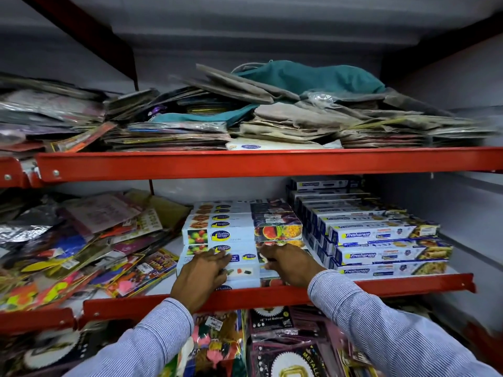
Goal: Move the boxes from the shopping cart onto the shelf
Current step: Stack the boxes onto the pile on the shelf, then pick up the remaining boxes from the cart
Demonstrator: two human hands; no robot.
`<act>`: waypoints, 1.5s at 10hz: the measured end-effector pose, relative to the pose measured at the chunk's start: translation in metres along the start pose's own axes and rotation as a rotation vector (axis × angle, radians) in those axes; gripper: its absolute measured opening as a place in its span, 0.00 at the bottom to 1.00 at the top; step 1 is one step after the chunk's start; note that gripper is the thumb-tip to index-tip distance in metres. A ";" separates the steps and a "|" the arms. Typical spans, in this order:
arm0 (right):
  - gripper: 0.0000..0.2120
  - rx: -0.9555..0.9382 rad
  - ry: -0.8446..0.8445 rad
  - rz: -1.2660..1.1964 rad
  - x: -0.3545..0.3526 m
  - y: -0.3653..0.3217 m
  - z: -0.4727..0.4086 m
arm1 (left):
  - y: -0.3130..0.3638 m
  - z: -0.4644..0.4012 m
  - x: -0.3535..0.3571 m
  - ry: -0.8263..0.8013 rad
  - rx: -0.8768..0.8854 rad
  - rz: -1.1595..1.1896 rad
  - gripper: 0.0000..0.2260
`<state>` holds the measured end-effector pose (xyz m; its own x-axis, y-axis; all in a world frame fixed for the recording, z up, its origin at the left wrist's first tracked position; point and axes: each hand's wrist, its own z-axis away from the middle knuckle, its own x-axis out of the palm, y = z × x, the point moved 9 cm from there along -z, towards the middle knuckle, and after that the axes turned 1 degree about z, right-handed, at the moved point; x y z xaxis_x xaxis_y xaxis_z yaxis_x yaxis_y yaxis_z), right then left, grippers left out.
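On the middle shelf (408, 285) stands a stack of long Healthy Wrapp boxes (242, 232) with fruit pictures. Both of my hands rest on the lowest boxes at the front of that stack. My left hand (201, 276) lies flat, fingers spread, on a pale box (242, 272) near the shelf's red lip. My right hand (288, 265) presses the right end of the same low boxes, fingers curled at the edge. Whether either hand grips a box is hard to tell. The shopping cart is out of view.
A stepped stack of blue-and-white Freshwrapp boxes (381, 235) fills the shelf to the right. Loose party packets (81, 246) lie heaped at the left. The upper shelf (245, 161) holds piled paper bags and packets. Foil balloon packs (272, 346) hang below.
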<state>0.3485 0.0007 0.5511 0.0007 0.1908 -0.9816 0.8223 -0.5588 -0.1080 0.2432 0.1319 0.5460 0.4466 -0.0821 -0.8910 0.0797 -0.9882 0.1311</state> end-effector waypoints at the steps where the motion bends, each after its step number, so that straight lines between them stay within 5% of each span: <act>1: 0.19 0.009 -0.005 0.015 0.000 -0.001 0.002 | 0.002 0.001 0.004 -0.016 -0.001 -0.071 0.20; 2: 0.25 -0.020 -0.049 0.057 0.006 -0.006 0.008 | 0.005 0.010 0.008 -0.018 -0.007 -0.187 0.23; 4: 0.30 -0.080 0.128 0.027 0.003 -0.028 0.070 | 0.043 0.076 -0.011 0.083 0.091 -0.212 0.27; 6: 0.28 -0.083 0.093 -0.068 0.079 -0.037 0.168 | 0.054 0.176 0.049 -0.112 0.094 -0.103 0.28; 9: 0.25 0.128 -0.318 -0.290 0.291 -0.005 0.274 | 0.056 0.330 0.198 -0.632 0.005 -0.003 0.13; 11: 0.23 0.182 -0.691 -0.325 0.433 -0.019 0.321 | 0.060 0.414 0.301 -0.981 -0.092 0.079 0.16; 14: 0.22 0.156 -1.038 -0.285 0.580 -0.062 0.348 | 0.077 0.468 0.378 -1.080 0.248 0.062 0.13; 15: 0.28 0.107 -1.058 -0.325 0.600 -0.077 0.347 | 0.071 0.481 0.399 -1.132 0.175 0.078 0.09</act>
<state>0.0880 -0.1218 -0.0840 -0.7341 -0.4153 -0.5373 0.6413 -0.6840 -0.3475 -0.0011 -0.0336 -0.0095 -0.6198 -0.1260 -0.7746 -0.0771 -0.9725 0.2198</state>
